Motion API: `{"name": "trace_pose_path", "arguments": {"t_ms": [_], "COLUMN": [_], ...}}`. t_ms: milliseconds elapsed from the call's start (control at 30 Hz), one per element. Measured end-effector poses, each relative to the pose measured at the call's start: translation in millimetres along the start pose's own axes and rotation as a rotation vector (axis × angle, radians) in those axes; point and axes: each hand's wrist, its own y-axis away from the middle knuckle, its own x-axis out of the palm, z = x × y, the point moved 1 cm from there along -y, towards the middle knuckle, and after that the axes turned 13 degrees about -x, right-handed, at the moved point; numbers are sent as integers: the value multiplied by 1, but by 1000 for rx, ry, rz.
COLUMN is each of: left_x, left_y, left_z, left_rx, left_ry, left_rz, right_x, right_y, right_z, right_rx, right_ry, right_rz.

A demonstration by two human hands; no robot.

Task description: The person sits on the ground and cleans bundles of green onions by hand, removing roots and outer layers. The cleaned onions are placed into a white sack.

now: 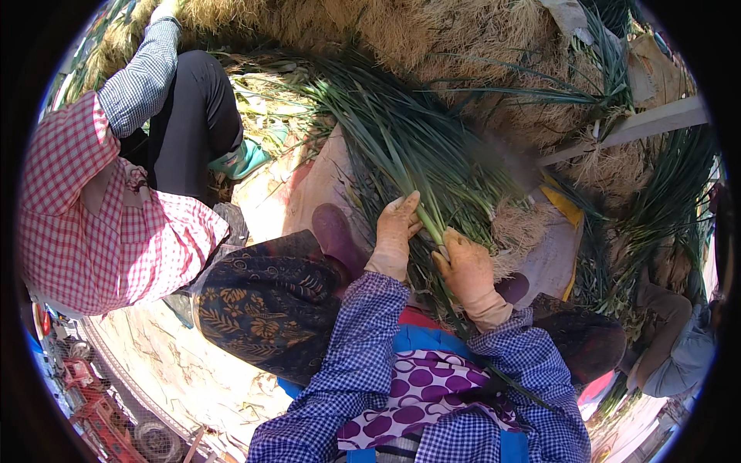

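Both my hands wear pale orange rubber gloves. My left hand [398, 228] is curled around the pale green lower stems of a few green onions [429, 221], whose long leaves run up and away over the pile. My right hand [466, 263] grips the same stems lower down, near their white ends, which its fingers partly hide. Beyond and beside my hands lies a large heap of green onions [399, 133] with dark green leaves. Its tan roots [521, 228] spread out just right of my right hand. Stripped leaves hang between my knees.
A co-worker in a checked red shirt [69, 231] sits at the left, one arm reaching forward. Stacked bundles with dry roots [486, 35] rise at the far side. A wooden bar [654, 124] slants at the right, above more leaves. Another person [677, 347] is at the right edge.
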Motion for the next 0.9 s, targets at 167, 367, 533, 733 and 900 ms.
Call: {"name": "trace_pose_path", "arguments": {"t_ms": [167, 367, 533, 733, 900], "left_x": [-25, -25, -30, -29, -30], "left_y": [-11, -6, -5, -5, 1], "left_z": [7, 10, 13, 14, 8], "left_rx": [36, 46, -21, 35, 21], "left_ry": [-170, -125, -119, -276, -96], "left_rz": [-105, -1, 53, 78, 27], "right_x": [19, 61, 38, 44, 26], "right_y": [21, 16, -22, -43, -44], "right_z": [-22, -78, -38, -33, -11], "right_rx": [467, 336, 670, 717, 779], "right_ry": [-1188, -1251, -1527, -1397, -1632], "right_rz": [-160, 77, 49, 155, -100]}}
